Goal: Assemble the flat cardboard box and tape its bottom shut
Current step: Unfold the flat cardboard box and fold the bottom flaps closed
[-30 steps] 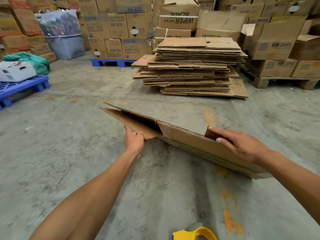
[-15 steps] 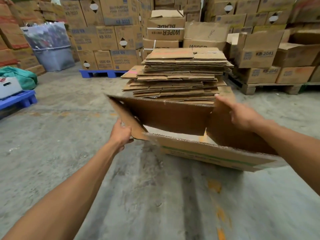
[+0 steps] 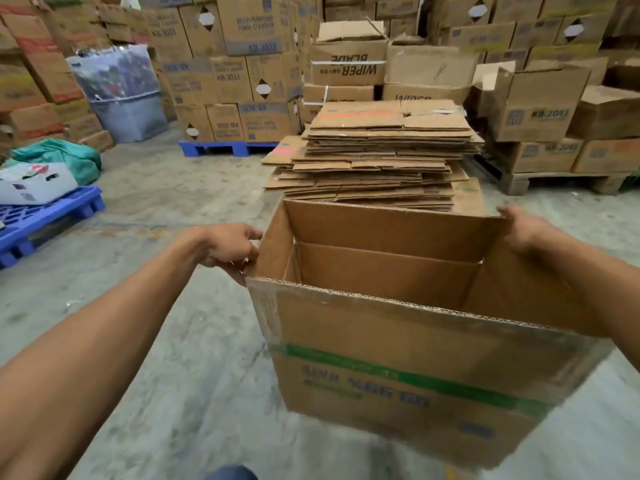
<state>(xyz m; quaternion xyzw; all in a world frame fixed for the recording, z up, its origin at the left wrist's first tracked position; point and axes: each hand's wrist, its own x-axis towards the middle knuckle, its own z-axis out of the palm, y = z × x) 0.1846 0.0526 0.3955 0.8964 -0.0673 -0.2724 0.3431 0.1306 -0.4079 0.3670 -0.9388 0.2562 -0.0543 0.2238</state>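
A brown cardboard box (image 3: 398,368) with a green stripe and upside-down blue print is held in front of me, spread into a rectangular tube with its upper flaps standing up. My left hand (image 3: 230,249) pinches the left flap near the near-left corner. My right hand (image 3: 523,228) grips the right flap at its far top corner. The inside is open and brown; the lower end is hidden. No tape dispenser shows in this view.
A tall stack of flattened cartons (image 3: 377,157) lies on the concrete floor just beyond the box. Blue pallets (image 3: 48,216) sit at left and rear, a wooden pallet (image 3: 554,180) at right, with walls of stacked cartons behind.
The flat carton has been lifted and pulled open into a rectangular tube. Both hands moved up and apart to the side flaps. The yellow tape dispenser has dropped out of view.
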